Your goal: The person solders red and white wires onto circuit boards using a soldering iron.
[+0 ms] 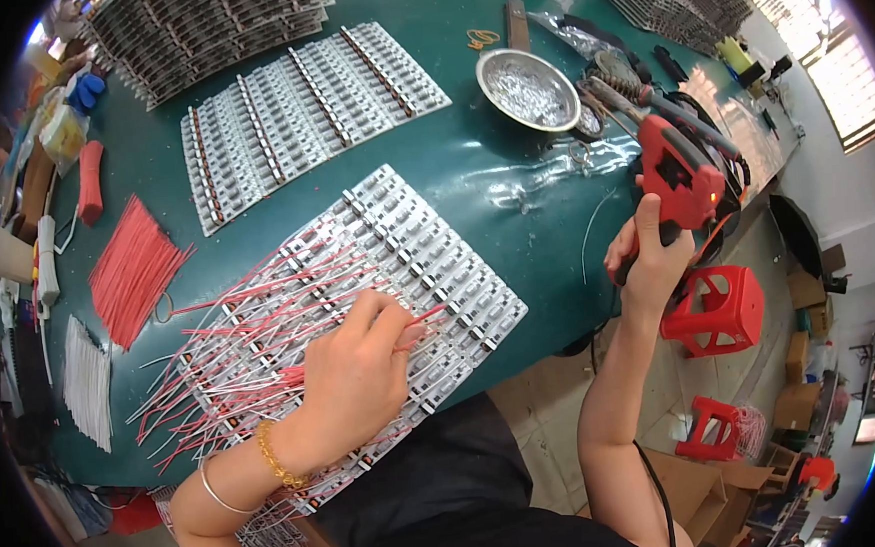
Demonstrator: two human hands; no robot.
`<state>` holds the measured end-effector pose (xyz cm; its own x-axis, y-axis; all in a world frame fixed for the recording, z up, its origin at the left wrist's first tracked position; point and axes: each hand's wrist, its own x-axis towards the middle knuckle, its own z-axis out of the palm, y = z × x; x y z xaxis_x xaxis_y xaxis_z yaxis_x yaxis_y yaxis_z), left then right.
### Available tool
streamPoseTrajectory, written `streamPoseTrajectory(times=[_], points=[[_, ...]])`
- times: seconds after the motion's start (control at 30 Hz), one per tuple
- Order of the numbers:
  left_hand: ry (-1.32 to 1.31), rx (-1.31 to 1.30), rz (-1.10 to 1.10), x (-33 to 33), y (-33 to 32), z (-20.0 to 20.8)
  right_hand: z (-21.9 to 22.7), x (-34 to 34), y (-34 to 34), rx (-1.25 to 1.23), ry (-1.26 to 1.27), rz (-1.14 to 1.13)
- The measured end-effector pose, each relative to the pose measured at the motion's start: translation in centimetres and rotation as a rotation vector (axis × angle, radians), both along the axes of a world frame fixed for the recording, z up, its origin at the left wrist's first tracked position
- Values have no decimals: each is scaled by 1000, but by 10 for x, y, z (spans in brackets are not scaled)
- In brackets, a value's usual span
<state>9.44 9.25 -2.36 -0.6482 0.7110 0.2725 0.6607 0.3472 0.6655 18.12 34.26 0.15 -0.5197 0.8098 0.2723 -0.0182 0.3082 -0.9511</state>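
My left hand (358,364) is closed in a pinch on a red wire (428,315), holding its end over the near panel of small circuit boards (457,262). Many red and white wires (261,334) fan out across the left half of that panel and past its edge. Off to the right, my right hand (657,260) is wrapped round the handle of a red and black soldering gun (680,173). Its metal tip points up and left, near a round metal bowl (528,89) with shiny bits inside. A gap of table lies between the gun and the panel.
Behind lies a second board panel (313,121), with stacked panels (212,32) beyond it. Red wires (137,272) and white wires (86,380) lie in bundles at the left. Red stools (715,312) stand on the floor at the right. A dark cable runs beside my right arm.
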Motion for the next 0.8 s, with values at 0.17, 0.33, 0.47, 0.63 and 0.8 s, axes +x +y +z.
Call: streamPoseTrajectory(times=[0.17, 0.33, 0.47, 0.63, 0.8], points=[[354, 214, 87, -18, -5, 8, -8, 24, -15, -18, 169, 63], [-107, 84, 151, -9, -11, 40, -30, 97, -58, -189, 293, 285], [-405, -61, 23, 7, -5, 31, -31, 145, -89, -375, 249, 406], [-165, -15, -9, 16, 5, 6, -43, 175, -111, -348, 121, 270], [-93, -40, 8, 19, 10, -1, -54, 204, -113, -447, 5, 345]])
